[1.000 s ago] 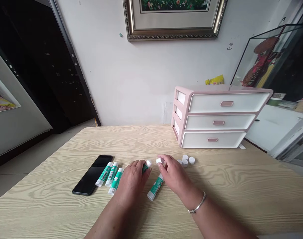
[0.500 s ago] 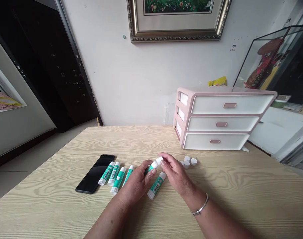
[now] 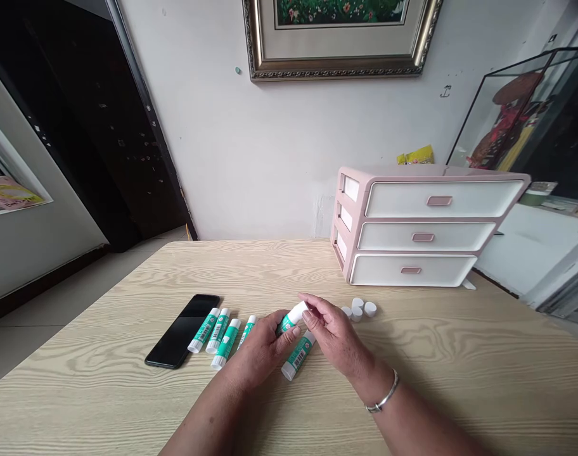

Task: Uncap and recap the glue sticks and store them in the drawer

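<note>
My left hand (image 3: 260,345) grips the body of a green and white glue stick (image 3: 289,320) just above the table. My right hand (image 3: 334,332), with a bracelet on the wrist, pinches the white cap (image 3: 299,311) at that stick's end. Another glue stick (image 3: 297,357) lies on the table under my hands. Several more glue sticks (image 3: 220,330) lie in a row to the left. Three loose white caps (image 3: 359,309) sit right of my fingers.
A black phone (image 3: 182,331) lies left of the row of sticks on the wooden table (image 3: 460,367). A pink and white three-drawer box (image 3: 422,225) stands at the back right, drawers closed. A glass case (image 3: 521,114) is beyond it.
My right hand brought the white cap onto the end of the stick held in my left hand. Both hands now meet on that stick. The view shifted slightly.
</note>
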{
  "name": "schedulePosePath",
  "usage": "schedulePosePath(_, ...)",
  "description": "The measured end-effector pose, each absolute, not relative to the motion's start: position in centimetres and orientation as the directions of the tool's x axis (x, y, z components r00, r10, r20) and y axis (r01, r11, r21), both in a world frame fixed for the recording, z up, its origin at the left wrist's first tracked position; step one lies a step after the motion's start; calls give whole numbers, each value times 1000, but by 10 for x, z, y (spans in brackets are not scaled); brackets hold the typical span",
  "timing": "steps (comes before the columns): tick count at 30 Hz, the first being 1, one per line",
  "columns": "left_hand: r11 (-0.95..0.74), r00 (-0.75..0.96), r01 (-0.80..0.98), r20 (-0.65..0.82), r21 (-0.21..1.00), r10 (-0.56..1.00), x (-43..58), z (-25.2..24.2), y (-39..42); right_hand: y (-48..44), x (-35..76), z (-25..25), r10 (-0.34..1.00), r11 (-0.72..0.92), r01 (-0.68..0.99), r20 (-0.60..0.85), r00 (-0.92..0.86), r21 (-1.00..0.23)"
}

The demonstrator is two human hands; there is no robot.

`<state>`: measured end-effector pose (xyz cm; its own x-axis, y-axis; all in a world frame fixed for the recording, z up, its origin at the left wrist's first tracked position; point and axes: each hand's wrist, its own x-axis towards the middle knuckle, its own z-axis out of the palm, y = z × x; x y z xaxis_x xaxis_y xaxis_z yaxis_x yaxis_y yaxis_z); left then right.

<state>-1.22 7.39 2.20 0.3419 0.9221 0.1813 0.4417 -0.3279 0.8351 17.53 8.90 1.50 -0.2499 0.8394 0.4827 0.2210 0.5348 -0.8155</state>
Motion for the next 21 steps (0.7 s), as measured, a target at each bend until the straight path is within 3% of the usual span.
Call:
schedulePosePath(9, -336, 373, 426, 175, 840, 911, -12, 17, 77, 88, 175, 16, 812, 577, 312, 491, -315, -755)
schedulePosePath(21, -275, 354, 344, 147, 898, 923, -9, 28, 70, 80, 170, 18, 788, 608, 310, 509, -346, -731)
